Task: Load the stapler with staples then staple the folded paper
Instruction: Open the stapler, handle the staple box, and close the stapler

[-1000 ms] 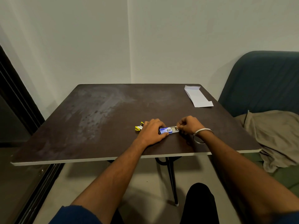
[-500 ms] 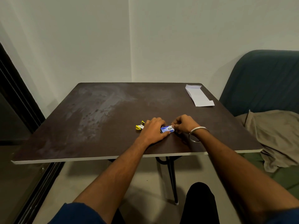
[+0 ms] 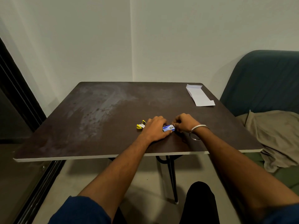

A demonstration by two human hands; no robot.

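Observation:
A small blue staple box (image 3: 168, 128) lies on the dark table (image 3: 103, 120) near its front edge. My left hand (image 3: 156, 128) covers and grips the box's left part. My right hand (image 3: 186, 122) pinches the box's right end with its fingertips; whether it holds staples is hidden. A small yellow and black stapler (image 3: 141, 125) lies just left of my left hand, partly hidden behind it. The folded white paper (image 3: 199, 97) rests flat at the table's far right corner, well away from both hands.
A dark teal sofa (image 3: 265, 81) stands to the right of the table, with a beige cloth (image 3: 276, 135) draped on its seat beside the table's right edge. A dark door frame (image 3: 17, 101) runs along the left. White walls stand behind the table.
The inner tray that stuck out of the box's right end a second ago has slid back in. My right hand has moved left, closer to my left hand.

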